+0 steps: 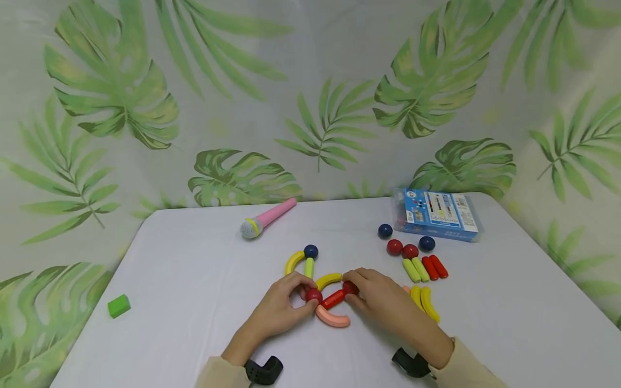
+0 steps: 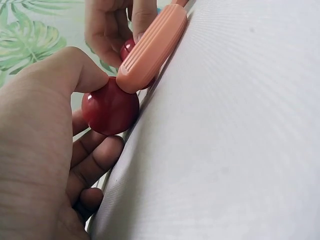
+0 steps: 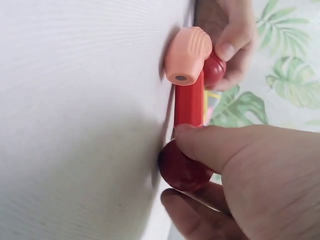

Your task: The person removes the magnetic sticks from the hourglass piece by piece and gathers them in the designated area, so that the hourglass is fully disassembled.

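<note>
From right wrist only: salmon arc (image 3: 186, 50) with dark disc (image 3: 181, 78)

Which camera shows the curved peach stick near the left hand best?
The head view: the peach stick shows its whole curve there. Left wrist shows its ridged side close up; right wrist, mostly its end.

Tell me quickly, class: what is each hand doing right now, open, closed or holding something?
Left hand: holding a red ball, pinched.
Right hand: holding another red ball, also pinched.
</note>
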Available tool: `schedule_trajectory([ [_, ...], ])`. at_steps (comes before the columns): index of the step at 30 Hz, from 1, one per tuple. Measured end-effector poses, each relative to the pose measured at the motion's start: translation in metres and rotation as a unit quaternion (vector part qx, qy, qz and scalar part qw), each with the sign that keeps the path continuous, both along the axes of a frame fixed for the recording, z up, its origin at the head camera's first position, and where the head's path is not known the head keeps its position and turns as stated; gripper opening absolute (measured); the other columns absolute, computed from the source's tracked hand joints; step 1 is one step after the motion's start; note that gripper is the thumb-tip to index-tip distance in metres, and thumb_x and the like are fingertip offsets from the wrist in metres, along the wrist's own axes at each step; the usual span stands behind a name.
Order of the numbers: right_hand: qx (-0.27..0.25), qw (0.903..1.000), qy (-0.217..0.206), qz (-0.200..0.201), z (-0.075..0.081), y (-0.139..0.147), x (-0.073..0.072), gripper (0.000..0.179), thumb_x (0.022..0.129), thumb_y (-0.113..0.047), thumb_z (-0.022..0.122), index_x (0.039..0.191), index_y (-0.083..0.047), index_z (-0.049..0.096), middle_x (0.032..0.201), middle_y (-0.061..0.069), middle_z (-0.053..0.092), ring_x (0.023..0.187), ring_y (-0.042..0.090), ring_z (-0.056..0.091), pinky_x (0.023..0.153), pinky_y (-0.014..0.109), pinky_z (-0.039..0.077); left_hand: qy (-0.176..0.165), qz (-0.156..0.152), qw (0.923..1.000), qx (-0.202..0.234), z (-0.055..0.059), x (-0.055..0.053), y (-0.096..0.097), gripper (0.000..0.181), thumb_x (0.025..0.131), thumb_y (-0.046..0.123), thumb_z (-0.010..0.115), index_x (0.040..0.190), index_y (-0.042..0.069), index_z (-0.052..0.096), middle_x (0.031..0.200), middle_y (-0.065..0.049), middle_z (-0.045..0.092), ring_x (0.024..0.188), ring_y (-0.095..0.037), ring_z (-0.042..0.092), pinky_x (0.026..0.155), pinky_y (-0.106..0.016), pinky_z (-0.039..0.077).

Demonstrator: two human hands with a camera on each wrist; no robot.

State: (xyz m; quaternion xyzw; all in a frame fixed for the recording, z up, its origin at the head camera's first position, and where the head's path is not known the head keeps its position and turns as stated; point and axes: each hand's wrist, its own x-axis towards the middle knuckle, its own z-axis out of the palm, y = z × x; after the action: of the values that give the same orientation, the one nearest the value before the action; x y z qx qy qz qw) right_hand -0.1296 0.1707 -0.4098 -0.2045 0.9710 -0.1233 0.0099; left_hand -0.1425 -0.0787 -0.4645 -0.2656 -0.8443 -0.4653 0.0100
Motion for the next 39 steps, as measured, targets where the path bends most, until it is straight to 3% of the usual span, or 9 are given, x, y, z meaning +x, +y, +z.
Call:
schedule_trajectory([
  [7,-0.015,0.9979,0.049,0.040,-0.004,0.005,0.002,0.029,0.089,-0.027,0.082,0.116,-0.015,0.077,0.109,0.004,0.068,0.096,0.018,0.061,0.086,0.037,0.058,0.000,-0.001,1.0000,-0.003,0.001,-0.002,0.001,0.024,0.089,0.018,0.079,0.111,0.021,0.069,0.092,0.012,0.060,0.086,-0.008,0.057,0.079,-0.026,0.049],
  [14,0.007,0.9969,0.072,0.033,-0.004,0.008,0.002,0.030,0.089,-0.029,0.081,0.117,-0.018,0.079,0.104,0.002,0.064,0.091,0.015,0.055,0.080,0.030,0.055,-0.015,0.000,0.9999,-0.006,0.002,0.000,0.001,0.024,0.090,0.019,0.079,0.112,0.021,0.069,0.094,0.013,0.060,0.087,-0.009,0.058,0.079,-0.025,0.049],
  [21,0.046,0.9904,0.115,0.060,-0.011,0.008,0.002,0.030,0.090,-0.029,0.081,0.118,-0.019,0.079,0.101,0.003,0.059,0.089,0.015,0.051,0.076,0.024,0.055,-0.014,0.000,0.9999,-0.007,0.004,0.000,0.001,0.025,0.089,0.018,0.080,0.112,0.020,0.069,0.093,0.012,0.060,0.087,-0.010,0.058,0.079,-0.026,0.049],
  [28,0.061,0.9931,0.093,0.037,-0.002,0.008,0.004,0.037,0.091,-0.031,0.080,0.127,-0.024,0.075,0.104,0.002,0.058,0.092,0.014,0.051,0.076,0.023,0.055,-0.014,-0.003,0.9999,-0.009,0.003,-0.001,0.001,0.025,0.090,0.019,0.080,0.113,0.020,0.069,0.095,0.013,0.060,0.088,-0.010,0.058,0.080,-0.025,0.050],
  [31,0.045,0.9944,0.091,0.027,0.007,0.011,0.004,0.035,0.089,-0.030,0.082,0.123,-0.023,0.076,0.104,0.001,0.059,0.093,0.013,0.052,0.077,0.024,0.055,-0.012,-0.004,0.9999,-0.008,0.003,-0.001,0.001,0.025,0.090,0.018,0.080,0.113,0.020,0.069,0.094,0.012,0.060,0.088,-0.010,0.058,0.080,-0.026,0.049],
  [35,0.031,0.9934,0.099,0.048,0.011,0.013,0.003,0.023,0.088,-0.026,0.082,0.110,-0.020,0.077,0.098,0.000,0.055,0.086,0.012,0.050,0.071,0.020,0.051,-0.005,-0.004,1.0000,-0.006,0.003,-0.001,0.001,0.026,0.089,0.017,0.080,0.112,0.020,0.069,0.094,0.012,0.060,0.087,-0.011,0.059,0.080,-0.026,0.049],
  [39,0.025,0.9930,0.083,0.079,0.005,0.011,0.004,0.018,0.090,-0.025,0.080,0.107,-0.019,0.078,0.092,0.000,0.045,0.074,0.009,0.045,0.062,0.016,0.042,-0.005,-0.003,1.0000,-0.005,0.002,-0.001,0.001,0.026,0.089,0.017,0.080,0.112,0.020,0.069,0.093,0.012,0.061,0.087,-0.011,0.058,0.080,-0.026,0.049],
])
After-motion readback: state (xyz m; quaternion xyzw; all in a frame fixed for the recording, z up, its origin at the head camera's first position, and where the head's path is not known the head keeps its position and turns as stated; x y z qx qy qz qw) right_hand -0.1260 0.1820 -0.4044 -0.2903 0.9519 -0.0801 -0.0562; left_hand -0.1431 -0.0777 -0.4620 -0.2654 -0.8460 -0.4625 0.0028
